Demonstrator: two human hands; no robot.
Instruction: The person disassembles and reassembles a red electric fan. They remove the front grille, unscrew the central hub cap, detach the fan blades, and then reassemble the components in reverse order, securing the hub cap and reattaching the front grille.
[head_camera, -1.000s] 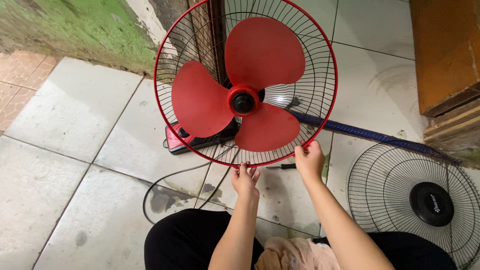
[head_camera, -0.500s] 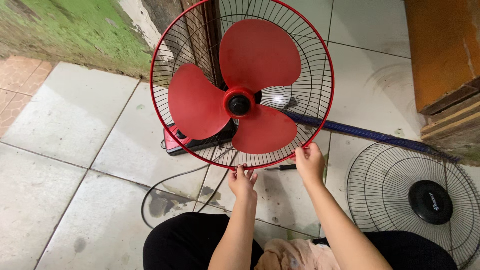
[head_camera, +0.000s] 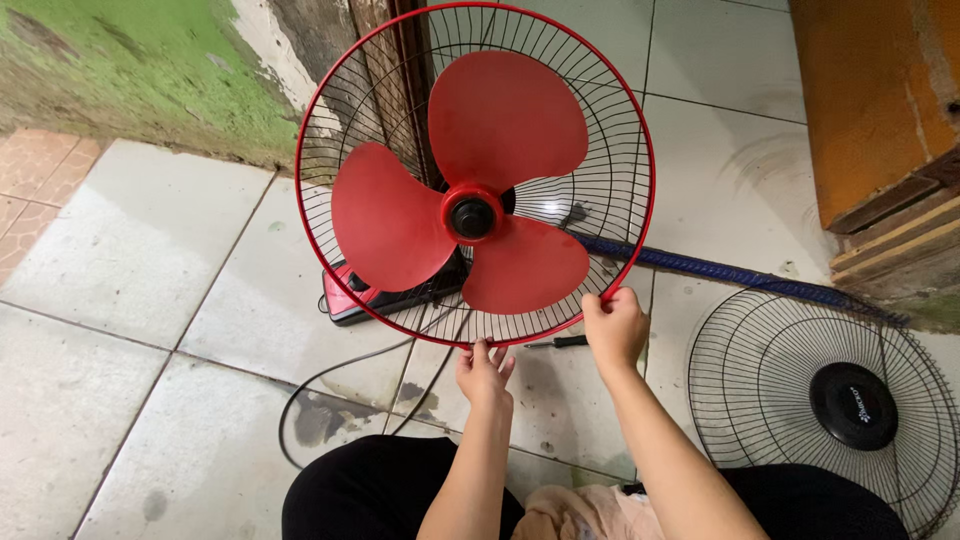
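A red fan stands in front of me with a three-bladed red propeller (head_camera: 470, 205) inside a black wire rear guard with a red rim (head_camera: 310, 130). My right hand (head_camera: 613, 325) grips the rim at its lower right. My left hand (head_camera: 484, 373) touches the rim's bottom edge with spread fingers. The fan's red and black base (head_camera: 350, 292) shows behind the guard at the lower left.
A loose black wire front guard (head_camera: 790, 400) lies on the tiled floor at right. A black cord (head_camera: 330, 375) curls on the tiles. A blue rod (head_camera: 740, 272), a small screwdriver (head_camera: 555, 342) and an orange wooden cabinet (head_camera: 870, 90) are nearby. My knees are at the bottom.
The fan has shifted slightly left and closer to me, and the blade has turned a little. Both hands stay on the lower rim.
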